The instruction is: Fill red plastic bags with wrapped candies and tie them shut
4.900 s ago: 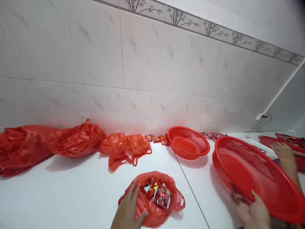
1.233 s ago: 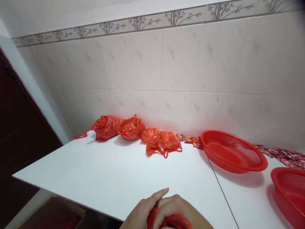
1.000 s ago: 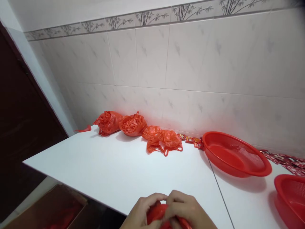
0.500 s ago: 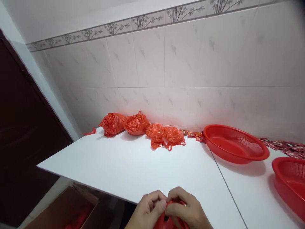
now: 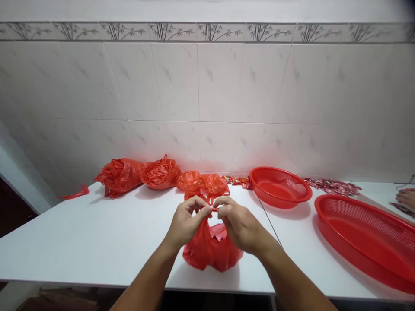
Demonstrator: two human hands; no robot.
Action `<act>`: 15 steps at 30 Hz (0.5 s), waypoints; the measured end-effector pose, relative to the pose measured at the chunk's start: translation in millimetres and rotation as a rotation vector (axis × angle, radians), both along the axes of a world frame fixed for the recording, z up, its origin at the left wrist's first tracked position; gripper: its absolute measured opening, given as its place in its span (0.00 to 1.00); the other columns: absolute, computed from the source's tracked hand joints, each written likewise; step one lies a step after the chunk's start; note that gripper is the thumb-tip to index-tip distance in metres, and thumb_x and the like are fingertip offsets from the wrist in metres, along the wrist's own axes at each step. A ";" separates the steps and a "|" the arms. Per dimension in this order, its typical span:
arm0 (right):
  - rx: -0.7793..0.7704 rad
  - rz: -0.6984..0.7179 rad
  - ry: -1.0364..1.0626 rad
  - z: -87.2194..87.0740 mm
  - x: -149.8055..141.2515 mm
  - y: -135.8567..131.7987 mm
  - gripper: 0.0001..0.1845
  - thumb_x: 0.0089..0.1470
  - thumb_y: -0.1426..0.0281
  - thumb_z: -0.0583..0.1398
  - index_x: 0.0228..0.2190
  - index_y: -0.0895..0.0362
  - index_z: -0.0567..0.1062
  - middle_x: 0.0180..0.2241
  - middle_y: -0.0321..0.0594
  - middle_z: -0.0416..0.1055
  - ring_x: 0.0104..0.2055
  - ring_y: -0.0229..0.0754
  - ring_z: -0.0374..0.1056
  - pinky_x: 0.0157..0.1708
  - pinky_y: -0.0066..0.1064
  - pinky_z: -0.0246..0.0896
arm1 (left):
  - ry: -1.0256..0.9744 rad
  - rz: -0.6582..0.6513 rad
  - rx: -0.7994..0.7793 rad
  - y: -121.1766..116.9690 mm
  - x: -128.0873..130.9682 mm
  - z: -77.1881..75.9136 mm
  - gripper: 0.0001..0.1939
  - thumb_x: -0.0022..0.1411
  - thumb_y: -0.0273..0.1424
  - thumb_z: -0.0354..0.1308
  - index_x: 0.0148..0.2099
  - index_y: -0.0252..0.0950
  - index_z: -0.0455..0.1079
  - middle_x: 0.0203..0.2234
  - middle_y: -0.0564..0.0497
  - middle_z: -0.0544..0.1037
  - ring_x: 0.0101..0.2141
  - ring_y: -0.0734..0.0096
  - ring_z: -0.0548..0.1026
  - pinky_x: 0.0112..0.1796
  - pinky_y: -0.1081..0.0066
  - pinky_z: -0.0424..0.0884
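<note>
A filled red plastic bag (image 5: 212,252) rests on the white table near its front edge, its two handles drawn up and brought together. My left hand (image 5: 188,218) pinches one handle between thumb and fingers. Across from it, my right hand (image 5: 238,222) pinches the other handle, and a twisted bit of red plastic shows between the fingertips. Through the gap below the handles a little pinkish content shows; what it is I cannot make out.
Along the wall sit stuffed red bags (image 5: 119,175), flatter red bags (image 5: 212,183) and small red packets (image 5: 240,180). Red plastic baskets (image 5: 282,203) stand to the right, a heap of red packets (image 5: 337,188) behind them. Another person's hand (image 5: 407,198) is at the far right edge.
My view has swung right and levelled. Both hands and the red bag now show higher in the picture, over the table, still gripped at the handles. Another person's hand has come into view.
</note>
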State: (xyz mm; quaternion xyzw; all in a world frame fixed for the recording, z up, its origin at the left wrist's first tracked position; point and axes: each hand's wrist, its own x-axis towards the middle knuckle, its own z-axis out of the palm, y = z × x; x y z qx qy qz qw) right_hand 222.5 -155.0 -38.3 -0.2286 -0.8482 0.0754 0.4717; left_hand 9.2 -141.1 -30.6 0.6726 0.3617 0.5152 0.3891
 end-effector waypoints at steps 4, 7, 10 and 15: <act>-0.238 -0.174 0.073 -24.7 15.7 21.8 0.11 0.73 0.71 0.48 0.46 0.52 0.69 0.39 0.39 0.77 0.33 0.39 0.71 0.36 0.32 0.65 | 0.019 0.013 -0.052 31.3 -3.7 -25.9 0.15 0.63 0.41 0.69 0.33 0.36 0.75 0.32 0.50 0.79 0.36 0.68 0.74 0.40 0.69 0.69; -0.355 -0.217 0.029 -51.3 23.1 27.4 0.12 0.73 0.68 0.50 0.44 0.52 0.73 0.40 0.39 0.79 0.38 0.43 0.74 0.40 0.34 0.67 | -0.028 -0.018 -0.193 41.8 -2.2 -53.7 0.16 0.64 0.43 0.67 0.33 0.36 0.71 0.28 0.53 0.77 0.32 0.69 0.73 0.37 0.70 0.69; -0.367 -0.240 0.069 -74.7 23.8 22.6 0.11 0.71 0.66 0.53 0.47 0.53 0.74 0.45 0.43 0.78 0.46 0.47 0.74 0.47 0.39 0.69 | -0.043 0.017 -0.256 44.6 1.0 -74.7 0.17 0.67 0.44 0.64 0.34 0.37 0.70 0.27 0.53 0.76 0.31 0.69 0.74 0.38 0.69 0.70; -0.349 -0.316 0.046 -87.3 10.2 17.1 0.32 0.58 0.60 0.68 0.61 0.53 0.70 0.53 0.48 0.77 0.53 0.55 0.72 0.56 0.48 0.67 | -0.089 0.010 -0.247 41.3 2.2 -82.7 0.15 0.70 0.45 0.61 0.42 0.38 0.72 0.34 0.51 0.79 0.36 0.66 0.77 0.42 0.66 0.73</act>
